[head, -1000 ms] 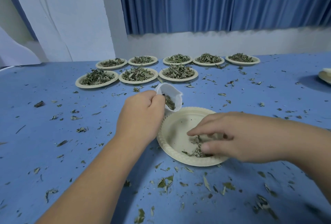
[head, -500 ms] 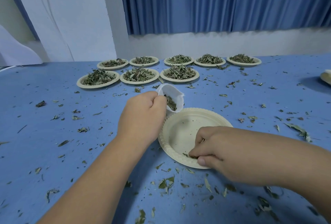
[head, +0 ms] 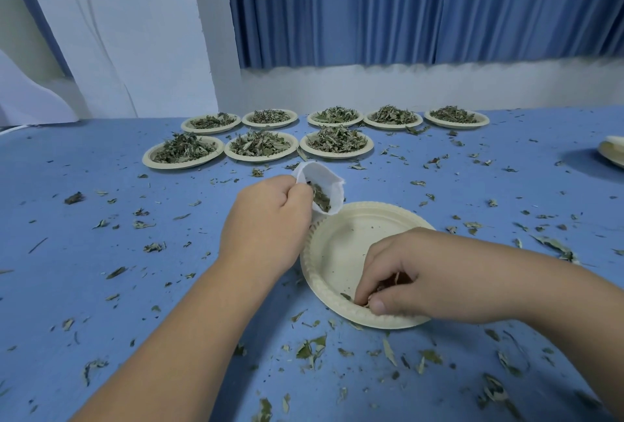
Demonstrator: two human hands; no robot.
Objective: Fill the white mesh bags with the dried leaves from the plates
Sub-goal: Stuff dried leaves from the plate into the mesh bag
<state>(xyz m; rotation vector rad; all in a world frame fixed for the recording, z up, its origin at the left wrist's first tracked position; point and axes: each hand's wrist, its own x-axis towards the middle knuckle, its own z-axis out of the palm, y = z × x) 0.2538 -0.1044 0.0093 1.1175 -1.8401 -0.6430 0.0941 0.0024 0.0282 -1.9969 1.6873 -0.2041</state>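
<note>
Head view: we find the left hand (head: 266, 219) gripping the white mesh bag (head: 329, 185) by its rim, mouth open, just beyond the far-left edge of the paper plate (head: 341, 246). The right hand (head: 415, 280) pinches a few dried leaves (head: 347, 296) at the plate's near rim. The bag lies forward and left of that hand, across the plate.

You have eight plates heaped with dried leaves (head: 336, 141): five in the back row (head: 336, 125) and three in the front row (head: 261, 160). A ninth plate (head: 347, 242) is nearly bare, and part of a tenth plate (head: 613, 151) shows at the right edge. There is one white mesh bag (head: 329, 178), plus your left hand (head: 266, 219) and right hand (head: 415, 273).
</note>
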